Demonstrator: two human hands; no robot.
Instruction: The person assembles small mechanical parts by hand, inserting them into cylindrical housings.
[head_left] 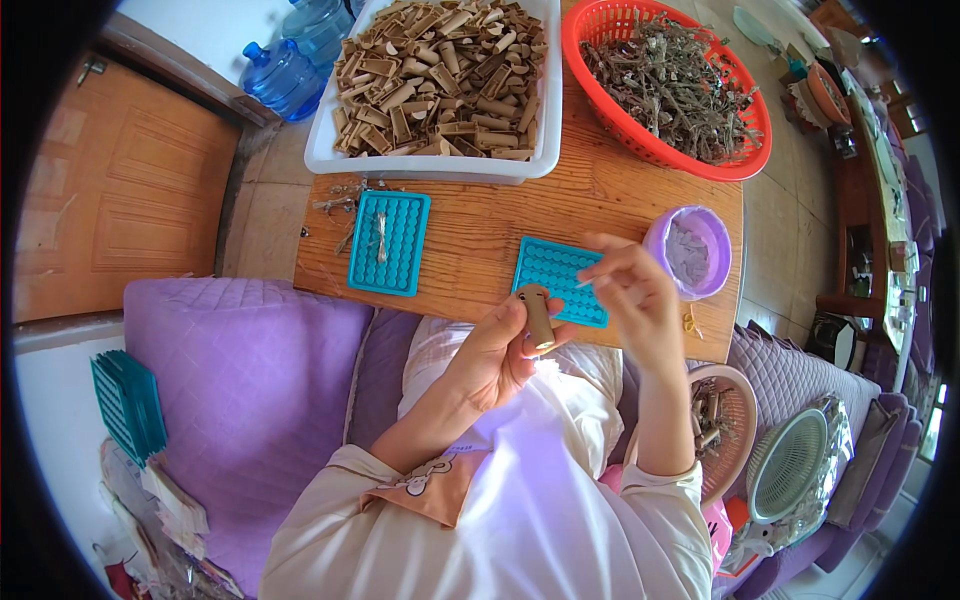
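My left hand (493, 350) is closed around a short olive-brown tube (538, 318), held tilted above my lap at the table edge. Dark small spots show near its upper end. My right hand (640, 300) is raised just right of it, fingers bent together near a tiny whitish bit at their tips, too small to name. Partly behind both hands lies a teal tray (545, 262) with rows of small cells. Farther left, a second teal tray (412, 215) carries a thin bundle of pale strands (381, 238).
A white bin (335, 165) of brown half-tubes and a red basket (690, 168) of grey tangled pieces stand at the table's far side. A purple tub (722, 245) sits near my right hand. Pink (742, 450) and green baskets (790, 465) are to my right.
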